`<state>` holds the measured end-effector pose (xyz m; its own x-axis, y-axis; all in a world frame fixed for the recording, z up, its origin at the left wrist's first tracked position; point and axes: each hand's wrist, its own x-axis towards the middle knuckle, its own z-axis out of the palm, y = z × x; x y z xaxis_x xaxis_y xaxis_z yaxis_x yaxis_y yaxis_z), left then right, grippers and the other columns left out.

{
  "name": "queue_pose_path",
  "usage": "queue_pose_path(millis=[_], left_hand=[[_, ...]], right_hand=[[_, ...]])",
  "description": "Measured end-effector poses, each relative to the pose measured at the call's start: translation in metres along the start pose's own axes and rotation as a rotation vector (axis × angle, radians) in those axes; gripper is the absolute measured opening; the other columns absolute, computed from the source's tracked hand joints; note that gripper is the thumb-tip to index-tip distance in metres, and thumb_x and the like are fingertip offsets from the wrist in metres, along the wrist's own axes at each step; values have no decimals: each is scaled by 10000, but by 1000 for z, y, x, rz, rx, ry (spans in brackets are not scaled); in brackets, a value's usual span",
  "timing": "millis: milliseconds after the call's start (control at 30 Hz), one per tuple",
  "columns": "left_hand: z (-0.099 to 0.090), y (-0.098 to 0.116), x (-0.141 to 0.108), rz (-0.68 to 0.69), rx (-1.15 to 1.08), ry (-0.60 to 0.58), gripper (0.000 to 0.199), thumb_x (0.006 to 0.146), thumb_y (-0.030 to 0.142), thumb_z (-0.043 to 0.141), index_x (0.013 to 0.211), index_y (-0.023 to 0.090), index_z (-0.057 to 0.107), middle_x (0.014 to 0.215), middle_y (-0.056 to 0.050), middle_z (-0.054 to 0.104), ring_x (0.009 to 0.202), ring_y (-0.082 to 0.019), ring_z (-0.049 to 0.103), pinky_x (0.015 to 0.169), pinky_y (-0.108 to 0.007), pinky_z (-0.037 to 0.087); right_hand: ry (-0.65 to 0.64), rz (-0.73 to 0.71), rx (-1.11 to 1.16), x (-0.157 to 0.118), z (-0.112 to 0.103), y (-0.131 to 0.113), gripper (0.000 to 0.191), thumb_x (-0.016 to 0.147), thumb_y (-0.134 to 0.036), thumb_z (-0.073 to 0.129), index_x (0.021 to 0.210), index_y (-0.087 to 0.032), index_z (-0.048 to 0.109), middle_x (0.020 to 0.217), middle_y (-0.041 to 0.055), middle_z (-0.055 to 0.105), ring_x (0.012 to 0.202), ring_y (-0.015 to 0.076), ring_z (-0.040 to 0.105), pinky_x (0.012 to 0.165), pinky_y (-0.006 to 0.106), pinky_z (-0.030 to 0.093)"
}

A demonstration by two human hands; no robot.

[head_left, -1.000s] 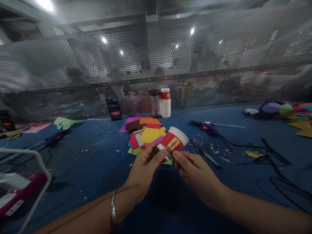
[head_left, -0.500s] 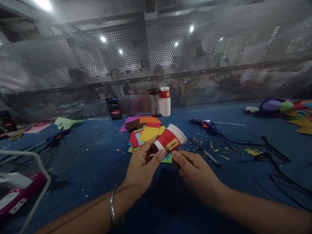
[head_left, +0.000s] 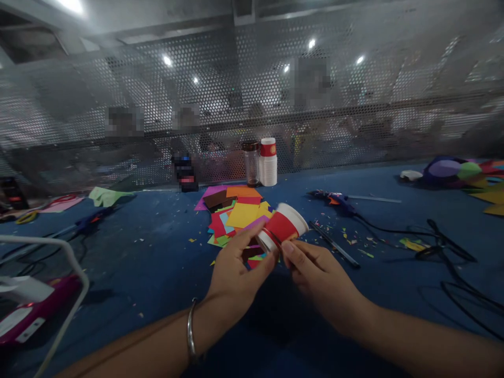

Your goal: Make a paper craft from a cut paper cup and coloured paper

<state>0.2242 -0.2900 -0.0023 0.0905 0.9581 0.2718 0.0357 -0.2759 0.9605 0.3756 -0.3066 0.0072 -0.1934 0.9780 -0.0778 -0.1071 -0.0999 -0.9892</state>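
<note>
A: What does the head view show?

B: A red-and-white paper cup (head_left: 284,226) is held tilted over a blue bench (head_left: 157,273), its rim aimed up and to the right, in front of a heap of colored paper (head_left: 241,214).

A: And the grip?

B: Clamped on the cup from both sides: the left hand (head_left: 240,265) at its base end, a silver bangle (head_left: 190,331) on the wrist; the right hand (head_left: 321,273) with its thumb against the wall of the cup.

A: The surface around them?

B: Littered. Paper scraps (head_left: 350,239) lie at right beside a dark rod (head_left: 334,245), near a blue glue gun (head_left: 334,202) trailing a black cable (head_left: 437,252). A magenta power strip (head_left: 69,287) sits at left.

A: And the room?

B: Dim. At the bench's far edge, a lidded clear jar (head_left: 252,167) stands beside a column of stacked cups (head_left: 269,172), backed by a perforated metal screen (head_left: 228,100). Blurred figures show behind it, beneath bright lamps (head_left: 167,61).
</note>
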Motion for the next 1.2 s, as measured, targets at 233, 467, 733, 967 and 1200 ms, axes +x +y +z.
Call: queue_pose_path(millis=[233,467,733,967,1200], left_hand=[[-4,-4,3,-13,-34,25,617,782,373,731,1337,173,549,1190,-124,708,1055,-274,687,945,-427,545],[-9,-4,7,63,49,65,591,798,383,715,1330,189,549,1178,-105,708,1038,-256,688,909,-402,557],[-10,-5,8,106,189,71,561,811,394,684,1319,188,565,1260,-122,661,1088,-275,658,958,-443,524],[-5,-11,0,158,257,-1,512,766,281,686,1270,218,622,1285,-108,642,1134,-286,632,981,-457,514],[-1,-5,1,2,21,-18,501,780,359,706,1234,179,594,1116,-112,710,941,-235,702,841,-384,574]], right_hand=[[21,27,24,4,0,0,561,691,-718,662,633,-195,467,466,-129,256,408,29,159,371,192,115],[4,70,-14,3,0,1,534,726,-698,644,640,-203,463,453,-127,252,399,34,172,367,203,109],[-17,70,17,4,0,0,548,711,-706,652,644,-197,463,459,-139,228,407,28,136,370,195,103],[58,78,25,3,1,1,549,665,-701,694,684,-190,494,528,-110,321,433,36,207,371,195,121],[52,55,-20,3,1,3,543,714,-714,643,696,-194,489,522,-104,319,448,50,228,391,204,145]])
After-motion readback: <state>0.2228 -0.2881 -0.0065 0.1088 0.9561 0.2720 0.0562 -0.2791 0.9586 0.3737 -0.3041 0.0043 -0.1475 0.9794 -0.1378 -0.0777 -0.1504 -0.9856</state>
